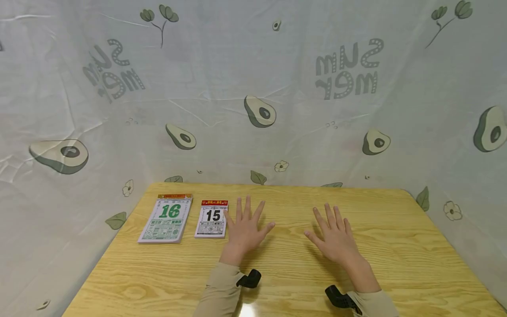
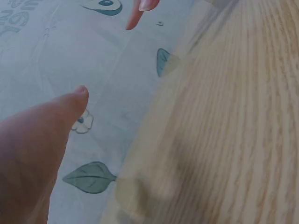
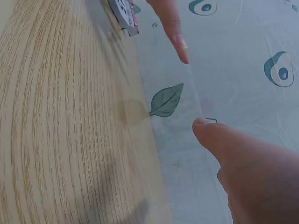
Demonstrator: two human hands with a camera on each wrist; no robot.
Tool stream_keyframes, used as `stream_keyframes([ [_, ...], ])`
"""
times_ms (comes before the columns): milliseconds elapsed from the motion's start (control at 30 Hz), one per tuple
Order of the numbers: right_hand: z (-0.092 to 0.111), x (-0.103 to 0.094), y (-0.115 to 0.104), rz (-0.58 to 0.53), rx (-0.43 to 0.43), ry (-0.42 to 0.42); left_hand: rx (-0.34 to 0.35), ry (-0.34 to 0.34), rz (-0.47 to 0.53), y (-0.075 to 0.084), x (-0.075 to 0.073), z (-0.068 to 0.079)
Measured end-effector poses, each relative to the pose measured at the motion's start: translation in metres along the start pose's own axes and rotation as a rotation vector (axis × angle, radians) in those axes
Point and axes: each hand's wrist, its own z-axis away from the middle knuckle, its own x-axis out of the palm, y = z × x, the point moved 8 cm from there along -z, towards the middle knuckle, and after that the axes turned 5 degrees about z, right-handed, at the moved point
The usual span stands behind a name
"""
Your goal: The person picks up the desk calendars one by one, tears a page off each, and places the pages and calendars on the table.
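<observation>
My left hand (image 1: 244,231) is spread palm down above the table, its fingers straight and holding nothing. Close by on its left lies a small tear-off calendar (image 1: 211,220) with a red header and a black 15; my little finger overlaps its right edge in the head view. Further left is a larger tear-off calendar (image 1: 166,219) showing a green 16. My right hand (image 1: 336,237), fingers also spread, hovers over the table's right half with nothing in it. In the right wrist view a corner of a calendar (image 3: 124,16) shows beyond the fingertip.
A wood-grain table (image 1: 293,273) spans the lower view. Behind and beside it hangs a pale curtain (image 1: 222,57) printed with avocados, leaves and flowers. Black wrist cameras sit on the left wrist (image 1: 250,279) and the right wrist (image 1: 336,297).
</observation>
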Motion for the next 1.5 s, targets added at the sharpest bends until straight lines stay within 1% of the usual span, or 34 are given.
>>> stream_keyframes([
  [100, -0.001, -0.001, -0.004, 0.011, -0.019, 0.013, 0.005, -0.003, 0.074, -0.001, -0.004, -0.001],
  [167, -0.002, -0.002, -0.009, 0.01, -0.04, 0.035, 0.006, 0.01, 0.139, -0.004, -0.009, -0.001],
  [333, -0.003, -0.006, -0.021, 0.014, -0.079, 0.092, -0.023, 0.064, 0.271, -0.016, -0.029, -0.001],
  [500, -0.004, -0.011, -0.034, 0.006, -0.128, 0.166, -0.074, 0.103, 0.389, -0.037, -0.047, 0.001],
  [600, -0.004, -0.013, -0.043, -0.006, -0.17, 0.215, -0.085, 0.128, 0.453, -0.051, -0.056, 0.0],
  [700, -0.003, -0.015, -0.052, -0.025, -0.211, 0.266, -0.078, 0.142, 0.528, -0.064, -0.062, 0.0],
  [767, -0.002, -0.016, -0.057, -0.044, -0.232, 0.297, -0.08, 0.141, 0.592, -0.074, -0.063, 0.001],
  [833, -0.001, -0.015, -0.061, -0.082, -0.242, 0.313, -0.09, 0.135, 0.63, -0.083, -0.064, 0.002],
  [900, 0.001, -0.013, -0.065, -0.139, -0.246, 0.316, -0.107, 0.118, 0.664, -0.091, -0.063, 0.003],
  [967, 0.002, -0.011, -0.069, -0.197, -0.246, 0.312, -0.128, 0.096, 0.679, -0.099, -0.061, 0.004],
  [1067, 0.002, -0.004, -0.073, -0.285, -0.241, 0.289, -0.139, 0.079, 0.689, -0.107, -0.061, 0.006],
  [1200, 0.001, 0.008, -0.08, -0.39, -0.237, 0.238, -0.159, 0.089, 0.692, -0.117, -0.062, 0.008],
  [1333, 0.001, 0.019, -0.087, -0.508, -0.239, 0.185, -0.211, 0.073, 0.697, -0.13, -0.059, 0.01],
  [1500, -0.001, 0.025, -0.098, -0.647, -0.265, 0.143, -0.276, 0.048, 0.705, -0.146, -0.055, 0.011],
])
